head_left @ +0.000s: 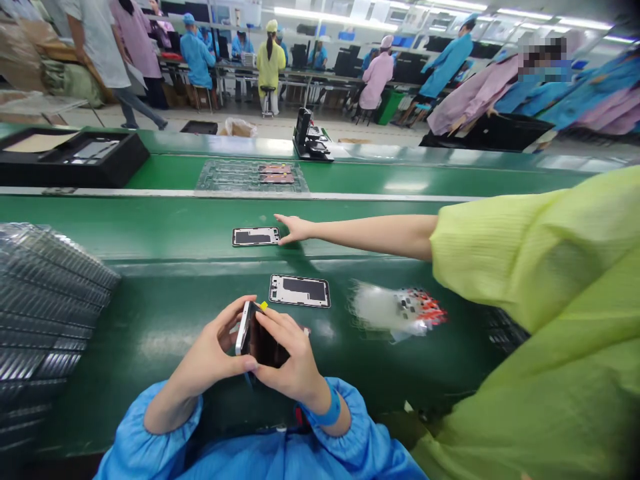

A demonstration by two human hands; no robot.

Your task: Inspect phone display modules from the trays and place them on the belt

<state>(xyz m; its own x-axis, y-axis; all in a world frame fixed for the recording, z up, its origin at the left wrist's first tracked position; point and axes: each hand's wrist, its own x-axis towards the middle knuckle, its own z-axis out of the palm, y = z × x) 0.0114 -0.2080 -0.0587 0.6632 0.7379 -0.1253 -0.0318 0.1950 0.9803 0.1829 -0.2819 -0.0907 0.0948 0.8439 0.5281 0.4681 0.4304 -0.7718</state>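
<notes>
Slim white-edged phone with dark glass face point(253, 337): held clear of the green worktop point(175, 233), just above its near edge, tilted up on one long side. Left hand point(210, 360) wrapped round the white edge, thumb across the lower corner. Right hand point(293, 363) closed over the glass, fingertips pinching at a small yellow tab point(263, 305) by the top corner. Both hands gripping, neither open.

Risks, as judged:
- Gripped by edges and fingertips only, so a slip would drop the phone onto the worktop.
- Sharp pull on the yellow tab liable to tear it or twist the phone out of the left hand.
- Skin on the glass likely to leave marks.
- Co-worker's hand point(295, 229), reaching in from the right edge on a bare forearm, close enough to knock the work if drawn back low.

Surroundings:
- Flat grey-and-white rectangular back panel point(300, 291) lying just beyond the phone, apart from it.
- Second panel of the same kind point(255, 236) nearer mid-worktop, touched by the co-worker's hand.

Containers:
- Clear plastic bag point(395, 312), right of the nearer panel, blurred, with small red and white parts inside of a kind not discernible.
- Clear moulded tray point(230, 177) on the far strip, with two dark reddish panels point(276, 173) seated in it.
- Black tray point(115, 163) toward the far left corner, holding pale flat sheets.
- Stack of clear ribbed trays point(45, 300) at the left edge, contents not visible.
</notes>
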